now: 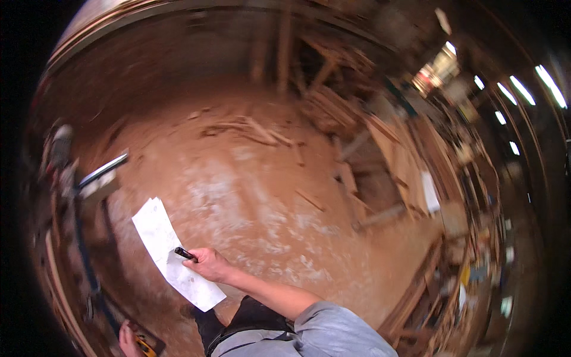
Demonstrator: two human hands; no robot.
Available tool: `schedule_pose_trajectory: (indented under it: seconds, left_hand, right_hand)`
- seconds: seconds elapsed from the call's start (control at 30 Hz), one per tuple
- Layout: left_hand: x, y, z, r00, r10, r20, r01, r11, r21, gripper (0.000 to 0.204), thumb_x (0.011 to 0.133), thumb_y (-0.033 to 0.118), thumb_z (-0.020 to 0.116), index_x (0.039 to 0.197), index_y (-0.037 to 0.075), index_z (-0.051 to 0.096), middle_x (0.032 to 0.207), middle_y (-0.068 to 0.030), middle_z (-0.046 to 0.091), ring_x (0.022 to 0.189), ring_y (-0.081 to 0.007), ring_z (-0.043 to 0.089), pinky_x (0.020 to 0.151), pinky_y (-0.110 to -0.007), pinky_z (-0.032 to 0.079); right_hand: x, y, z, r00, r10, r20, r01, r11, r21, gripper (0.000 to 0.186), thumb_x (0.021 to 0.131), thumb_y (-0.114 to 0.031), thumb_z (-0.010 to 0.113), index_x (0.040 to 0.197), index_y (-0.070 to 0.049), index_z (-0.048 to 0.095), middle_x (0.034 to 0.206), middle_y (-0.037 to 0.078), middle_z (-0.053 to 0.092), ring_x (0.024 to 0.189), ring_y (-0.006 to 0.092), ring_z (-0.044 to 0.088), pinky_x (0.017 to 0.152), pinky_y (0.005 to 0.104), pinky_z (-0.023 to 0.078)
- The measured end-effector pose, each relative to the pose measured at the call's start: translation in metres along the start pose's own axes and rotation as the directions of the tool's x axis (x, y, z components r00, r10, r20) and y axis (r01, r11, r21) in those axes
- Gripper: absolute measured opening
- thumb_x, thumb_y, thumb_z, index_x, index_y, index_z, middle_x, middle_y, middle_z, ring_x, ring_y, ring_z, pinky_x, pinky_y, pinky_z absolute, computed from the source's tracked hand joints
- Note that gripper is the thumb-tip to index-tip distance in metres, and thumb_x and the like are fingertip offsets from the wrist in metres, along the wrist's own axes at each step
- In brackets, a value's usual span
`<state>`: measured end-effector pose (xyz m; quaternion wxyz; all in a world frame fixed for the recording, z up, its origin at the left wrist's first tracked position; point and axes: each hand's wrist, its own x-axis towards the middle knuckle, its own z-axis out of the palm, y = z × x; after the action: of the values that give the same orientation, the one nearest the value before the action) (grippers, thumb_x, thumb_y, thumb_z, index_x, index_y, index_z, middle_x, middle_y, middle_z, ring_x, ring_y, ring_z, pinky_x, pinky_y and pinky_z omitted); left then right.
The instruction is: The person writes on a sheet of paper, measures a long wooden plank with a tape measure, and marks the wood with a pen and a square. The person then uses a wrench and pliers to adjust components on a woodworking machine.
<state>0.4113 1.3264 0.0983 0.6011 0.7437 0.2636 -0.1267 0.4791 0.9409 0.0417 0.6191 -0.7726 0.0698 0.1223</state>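
Out over the floor, my right hand (209,265) is closed around a short black marker (185,254) and the white paper sheets (169,256). The sheets hang long and slightly bent, with faint marks on them; more than one layer shows at the top corner. At the lower left edge only part of my left hand (127,340) appears, its fingers curled. Right against it is a small yellow and black object (146,346), possibly a tape measure, cut off by the picture's edge and partly hidden.
Sawdust covers the floor (256,196), with loose wood strips (259,131) lying farther off. Stacked boards (386,149) and a wooden frame stand to the right. Along the left runs a machine or bench with a metal edge (104,169). Motion blurs the background.
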Motion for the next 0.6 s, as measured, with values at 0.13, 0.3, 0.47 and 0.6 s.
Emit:
schedule_pose_trajectory:
  seconds: [0.13,0.3,0.47,0.6]
  left_hand:
    - [0.039,-0.056,0.135,0.950,-0.305,0.072,0.312,0.943,-0.116,0.049,0.096,0.050,0.058,0.105,0.003,0.066,0.078,-0.0086,0.061,0.058,-0.0231,0.057,0.054,-0.040,0.047]
    - [-0.025,0.018,0.298,0.732,-0.346,0.587,0.313,0.936,0.161,0.043,0.096,0.043,0.064,0.108,0.002,0.066,0.078,-0.0053,0.061,0.064,-0.0174,0.057,0.055,-0.031,0.050]
    - [0.015,0.028,0.421,0.684,-0.261,0.682,0.009,0.937,0.349,0.049,0.098,0.047,0.059,0.103,-0.001,0.067,0.069,-0.0060,0.059,0.053,-0.0184,0.051,0.048,-0.034,0.045]
    - [0.098,-0.004,0.510,0.718,-0.178,0.673,-0.391,0.697,0.602,0.050,0.096,0.049,0.058,0.079,0.002,0.065,0.061,-0.0088,0.056,0.057,-0.0229,0.058,0.055,-0.038,0.047]
  right_hand:
    - [-0.069,0.035,-0.140,0.951,0.044,-0.305,-0.050,0.999,-0.015,0.024,0.093,-0.023,0.066,0.100,0.000,0.068,0.070,0.007,0.064,0.067,0.0102,0.057,0.065,0.0320,0.049]
    - [-0.177,0.093,-0.275,0.675,0.194,-0.711,-0.105,0.980,0.168,0.028,0.092,-0.027,0.067,0.099,0.000,0.070,0.071,0.007,0.066,0.067,0.0112,0.058,0.062,0.0328,0.048]
    - [-0.267,0.126,-0.373,0.397,0.329,-0.857,-0.083,0.943,0.323,0.034,0.093,-0.032,0.069,0.102,0.001,0.070,0.075,0.006,0.069,0.068,0.0135,0.061,0.064,0.0330,0.049]
    - [-0.330,0.145,-0.445,0.149,0.509,-0.848,-0.258,0.848,0.463,0.032,0.094,-0.028,0.068,0.103,0.002,0.071,0.083,0.007,0.071,0.074,0.0134,0.064,0.067,0.0321,0.051]
